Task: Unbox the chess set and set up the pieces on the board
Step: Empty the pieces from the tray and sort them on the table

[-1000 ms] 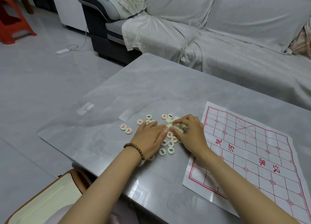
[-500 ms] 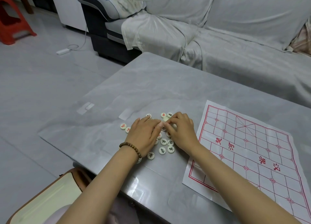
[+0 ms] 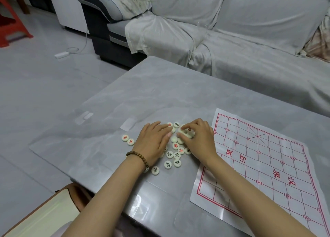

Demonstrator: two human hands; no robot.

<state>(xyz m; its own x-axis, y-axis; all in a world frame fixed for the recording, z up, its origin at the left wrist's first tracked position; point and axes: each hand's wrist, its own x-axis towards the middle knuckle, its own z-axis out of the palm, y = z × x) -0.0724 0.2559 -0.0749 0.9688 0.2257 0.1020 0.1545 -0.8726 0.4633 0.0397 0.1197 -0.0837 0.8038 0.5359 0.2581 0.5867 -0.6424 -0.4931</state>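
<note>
Reading the print first: the board is a thin white sheet with a red grid. Four large red characters run across its middle band, 楚河 nearer the hands and 汉界 further right. Diagonal lines mark a box at the far end of the grid, and small red crosses sit on some of the intersections. The sheet lies flat on the right part of the grey marble-look table, with its near corner at the table edge.

The pieces are small cream discs, each bearing one character in red or black. Most characters are too small to read with confidence. Some discs lie blank side up. They sit in a loose pile on the table just left of the board, and none is on the grid. Two red-marked discs lie apart at the left of the pile.

The left hand lies flat over the left of the pile with its fingers straight, gripping nothing. A brown bead bracelet is on that wrist. The right hand is arched over the far right of the pile, with curled fingers and thumb pinching the pieces beneath.
</note>
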